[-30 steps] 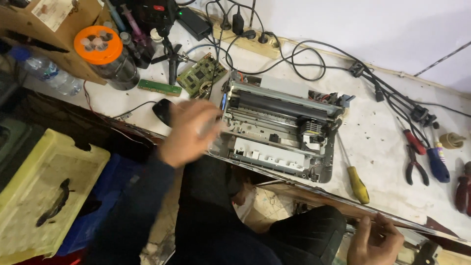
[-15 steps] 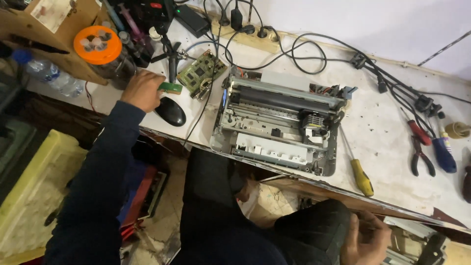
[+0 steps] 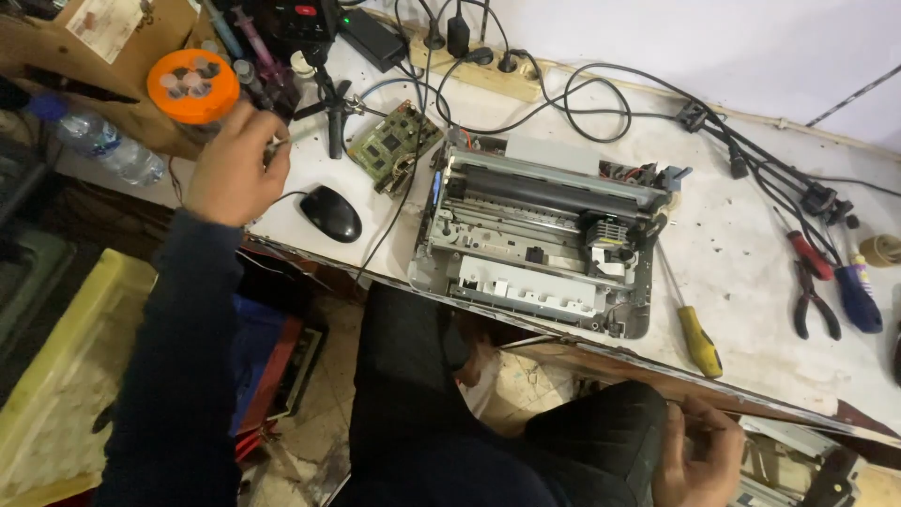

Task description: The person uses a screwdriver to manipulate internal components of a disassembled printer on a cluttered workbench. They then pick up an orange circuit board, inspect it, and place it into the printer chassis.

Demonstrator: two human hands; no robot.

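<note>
Left hand (image 3: 230, 164) is gripping a thin tool (image 3: 296, 138) beside the mouse (image 3: 330, 213); right hand (image 3: 699, 460) is resting loosely open on the knee, away from the opened printer (image 3: 540, 239)

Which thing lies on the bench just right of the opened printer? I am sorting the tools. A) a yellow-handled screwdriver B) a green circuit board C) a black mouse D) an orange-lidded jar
A: the yellow-handled screwdriver lies beside the right edge of the opened printer; the mouse, circuit board and jar are all to its left.
</note>
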